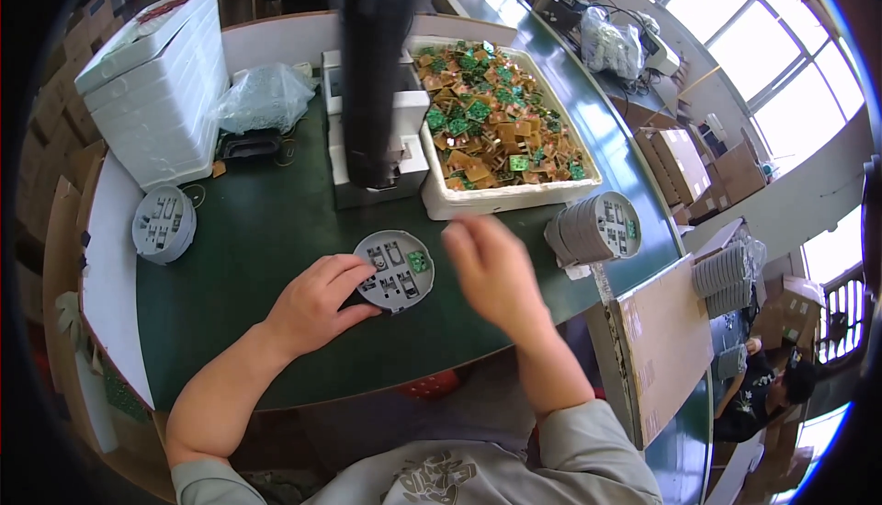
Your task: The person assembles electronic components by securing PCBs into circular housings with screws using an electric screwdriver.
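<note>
A round grey plastic housing (395, 272) lies on the green table in front of me, with metal contacts in its slots and a small green circuit board (418, 261) at its right side. My left hand (322, 295) grips the housing by its left edge, fingers over the rim and thumb low at the front. To the right of the housing, my right hand (494, 268) is raised over the table, apart from it. Motion smears its bent fingers, and whatever they may hold is hidden.
A white foam bin (510, 200) of green and brown circuit boards stands behind my right hand, beside a white-grey machine (377, 188). Stacked grey housings (579, 232) lie at right; others (165, 225) stand at left. A foam box (161, 91) and plastic bag (265, 99) occupy the back left.
</note>
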A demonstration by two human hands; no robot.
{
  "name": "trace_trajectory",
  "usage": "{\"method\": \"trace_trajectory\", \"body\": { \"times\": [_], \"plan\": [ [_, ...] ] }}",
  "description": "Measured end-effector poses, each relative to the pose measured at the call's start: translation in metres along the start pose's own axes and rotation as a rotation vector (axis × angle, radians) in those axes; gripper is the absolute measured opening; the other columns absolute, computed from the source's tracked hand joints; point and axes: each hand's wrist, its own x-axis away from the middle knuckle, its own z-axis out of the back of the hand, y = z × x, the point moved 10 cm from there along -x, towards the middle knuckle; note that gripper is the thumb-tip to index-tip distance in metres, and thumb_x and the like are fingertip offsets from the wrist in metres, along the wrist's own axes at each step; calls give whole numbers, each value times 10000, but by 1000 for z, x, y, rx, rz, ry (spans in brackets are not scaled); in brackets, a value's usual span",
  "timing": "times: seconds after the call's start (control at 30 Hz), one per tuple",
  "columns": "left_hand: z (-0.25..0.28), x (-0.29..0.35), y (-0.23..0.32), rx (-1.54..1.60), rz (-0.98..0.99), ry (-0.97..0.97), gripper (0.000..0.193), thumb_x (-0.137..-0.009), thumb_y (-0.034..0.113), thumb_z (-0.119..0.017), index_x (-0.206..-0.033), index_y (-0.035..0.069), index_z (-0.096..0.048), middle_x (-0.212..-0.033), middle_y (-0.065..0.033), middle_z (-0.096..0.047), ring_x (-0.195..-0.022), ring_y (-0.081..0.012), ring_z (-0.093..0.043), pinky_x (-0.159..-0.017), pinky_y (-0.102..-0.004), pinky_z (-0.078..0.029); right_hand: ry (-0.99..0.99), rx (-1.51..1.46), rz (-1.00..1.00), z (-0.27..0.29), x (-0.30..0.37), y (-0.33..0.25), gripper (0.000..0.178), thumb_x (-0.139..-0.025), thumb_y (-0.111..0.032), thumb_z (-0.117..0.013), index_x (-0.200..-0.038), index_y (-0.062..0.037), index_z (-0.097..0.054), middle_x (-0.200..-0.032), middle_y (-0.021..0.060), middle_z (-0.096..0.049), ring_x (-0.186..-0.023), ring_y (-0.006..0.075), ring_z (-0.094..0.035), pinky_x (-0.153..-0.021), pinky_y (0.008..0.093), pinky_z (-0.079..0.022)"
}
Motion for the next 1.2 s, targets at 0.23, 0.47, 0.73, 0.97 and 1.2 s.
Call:
{"method": "trace_trajectory", "body": {
  "times": [0.23,0.47,0.73,0.97,1.2],
  "plan": [
    [-3,-4,20,131,-78,-17,410,-860,152,-819,-1222,16,-680,-1277,-139,-666,-1027,-306,-676,-921,-368,-562,-207,-464,-395,-45,32,58,287,-1053,-177,-594,-1254,10,-676,-969,101,-738,-671,156,-643,-609,290,-538],
    [8,5,29,141,-119,135,495,-904,156,-786,-1336,9,-595,-1405,-191,-578,-1168,-341,-625,-986,-397,-545,530,-93,-308,194,54,57,263,-1018,-141,-598,-1196,-11,-743,-812,38,-685,-600,107,-545,-518,250,-475],
    [-3,4,24,173,-94,48,465,-904,105,-761,-1326,5,-594,-1397,-188,-579,-1154,-333,-624,-979,-391,-544,596,195,-477,259,54,112,297,-1014,-191,-576,-1162,10,-737,-855,124,-729,-639,210,-653,-556,329,-535],
    [-5,-1,28,163,-101,63,414,-889,45,-739,-1284,8,-620,-1374,-182,-592,-1133,-327,-629,-960,-384,-551,575,494,-492,256,55,113,347,-1006,-218,-501,-1184,16,-685,-1029,192,-749,-921,372,-699,-837,439,-553],
    [17,-3,38,-33,23,-10,326,-867,50,-765,-1179,18,-679,-1210,-132,-682,-1022,-279,-670,-890,-355,-559,612,440,-325,234,42,129,361,-1029,-225,-502,-1294,-17,-631,-1157,204,-701,-1037,349,-672,-921,434,-539]
  ]
}}
